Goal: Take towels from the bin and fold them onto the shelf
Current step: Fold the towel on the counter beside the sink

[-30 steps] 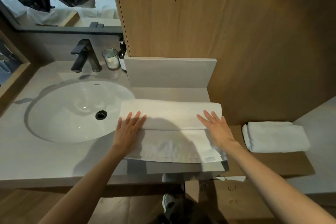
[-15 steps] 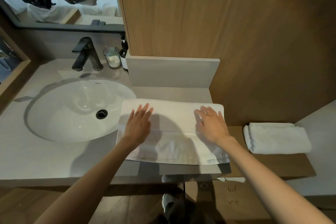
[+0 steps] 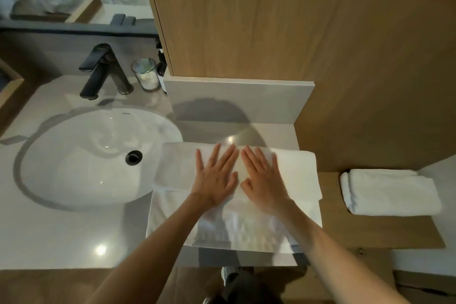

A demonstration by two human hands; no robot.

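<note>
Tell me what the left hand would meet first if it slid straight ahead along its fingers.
The left hand lies flat on the towel, fingers pointing away. Past the towel's far edge comes a strip of bare counter, then probably the low grey upstand below the wood panel.

A white oval sink (image 3: 74,155) is set in the worktop's (image 3: 61,234) left half. Along the back edge stand a black faucet (image 3: 103,71), a glass (image 3: 146,74) and, just beside it, a dark bottle (image 3: 161,69).

Towel (image 3: 177,168) centre under the left hand (image 3: 217,177) and right hand (image 3: 264,180); dark bottle (image 3: 161,74) half behind the wooden panel (image 3: 271,20).
</note>
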